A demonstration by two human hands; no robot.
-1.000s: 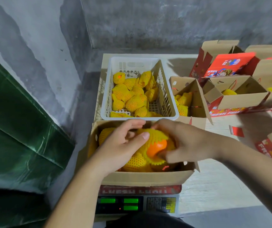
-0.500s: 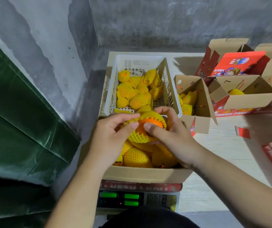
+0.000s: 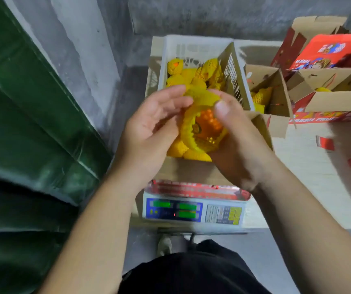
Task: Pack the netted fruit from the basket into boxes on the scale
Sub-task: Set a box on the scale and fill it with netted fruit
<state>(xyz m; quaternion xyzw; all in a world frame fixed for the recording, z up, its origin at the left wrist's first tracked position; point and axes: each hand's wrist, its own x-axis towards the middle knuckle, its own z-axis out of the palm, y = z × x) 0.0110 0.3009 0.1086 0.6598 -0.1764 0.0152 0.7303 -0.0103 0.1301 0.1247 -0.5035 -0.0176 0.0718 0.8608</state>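
Note:
An orange fruit in yellow foam netting (image 3: 204, 124) is held up between both hands, above the cardboard box (image 3: 189, 169) that stands on the scale (image 3: 193, 212). My right hand (image 3: 234, 143) grips the fruit from the right, thumb on top. My left hand (image 3: 151, 126) holds the netting's left edge with curled fingers. More netted fruit lies in the box below. Behind it, the white basket (image 3: 193, 46) holds several netted fruits (image 3: 175, 67).
Open cardboard boxes (image 3: 272, 90) with netted fruit stand to the right, and red printed boxes (image 3: 329, 52) lie beyond them. A green tarp (image 3: 22, 115) and a grey wall close the left side. A red scrap (image 3: 325, 143) lies on the table.
Both hands lifted the netted fruit out of the box and toward me. The netting's edge has peeled back, baring more of the orange. The camera tilted down.

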